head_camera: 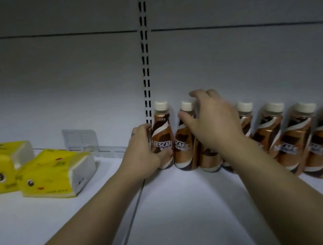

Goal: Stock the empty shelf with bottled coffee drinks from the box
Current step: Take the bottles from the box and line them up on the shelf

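A brown plastic coffee bottle with a cream cap (161, 135) is stood at the far left end of a row of bottles, right by the back wall of the white metal shelf (192, 212). It is held low on its side by the left hand (143, 152), whose fingers are wrapped around it. Just beside it a second brown coffee bottle with a cream cap (184, 137) is gripped near the neck by the right hand (211, 120). The thumb is seen on its front, and the other fingers are curled over the top, so how wide they are spread behind cannot be told. A third bottle is partly hidden under that hand.

To the right, more brown coffee bottles (298, 138) are lined up close together along the back. The box is not seen.

The step in hand looks like lining up the newest bottles at the left end of the row. Next, both bottles need to be pushed straight and close to their neighbours, then let go gently so none is knocked over. After that, more bottles must be fetched for a front row.

Across the black slotted post (147, 78), on the next shelf bay, two yellow tissue packs with cartoon faces (52, 173) are laid near a clear plastic divider (79, 138).
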`<act>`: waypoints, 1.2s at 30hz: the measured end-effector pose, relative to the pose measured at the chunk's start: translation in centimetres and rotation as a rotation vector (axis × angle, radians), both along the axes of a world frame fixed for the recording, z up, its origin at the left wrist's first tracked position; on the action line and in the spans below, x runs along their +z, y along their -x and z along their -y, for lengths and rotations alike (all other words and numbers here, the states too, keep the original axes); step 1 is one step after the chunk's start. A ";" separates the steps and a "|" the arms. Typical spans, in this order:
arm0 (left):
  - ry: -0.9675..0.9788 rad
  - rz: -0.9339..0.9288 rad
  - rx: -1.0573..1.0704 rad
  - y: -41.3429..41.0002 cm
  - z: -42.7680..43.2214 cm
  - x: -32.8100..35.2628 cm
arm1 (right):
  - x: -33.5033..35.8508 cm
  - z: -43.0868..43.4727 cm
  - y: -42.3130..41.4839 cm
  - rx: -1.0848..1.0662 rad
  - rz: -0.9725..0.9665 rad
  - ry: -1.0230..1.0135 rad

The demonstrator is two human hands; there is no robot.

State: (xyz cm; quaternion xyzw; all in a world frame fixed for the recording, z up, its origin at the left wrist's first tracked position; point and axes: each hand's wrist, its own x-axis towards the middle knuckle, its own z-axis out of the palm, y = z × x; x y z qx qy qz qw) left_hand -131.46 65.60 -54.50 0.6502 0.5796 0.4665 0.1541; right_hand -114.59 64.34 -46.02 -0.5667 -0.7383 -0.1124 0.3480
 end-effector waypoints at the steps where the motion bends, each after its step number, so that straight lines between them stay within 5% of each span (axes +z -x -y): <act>1: -0.002 -0.018 0.001 0.0 -0.1 -0.1 | 0.2 -0.4 0.2 -0.023 0.027 0.011; 9: 0.002 -0.074 0.032 0.1 -0.4 -0.1 | -0.9 -1.6 0.9 -0.018 0.036 0.010; 27: 0.023 -0.085 -0.040 0.2 0.0 0.1 | -3.9 -0.6 1.0 0.125 -0.345 0.081; 36: 0.013 -0.089 -0.015 -0.1 0.1 0.0 | -4.3 -0.7 0.6 0.153 -0.369 0.150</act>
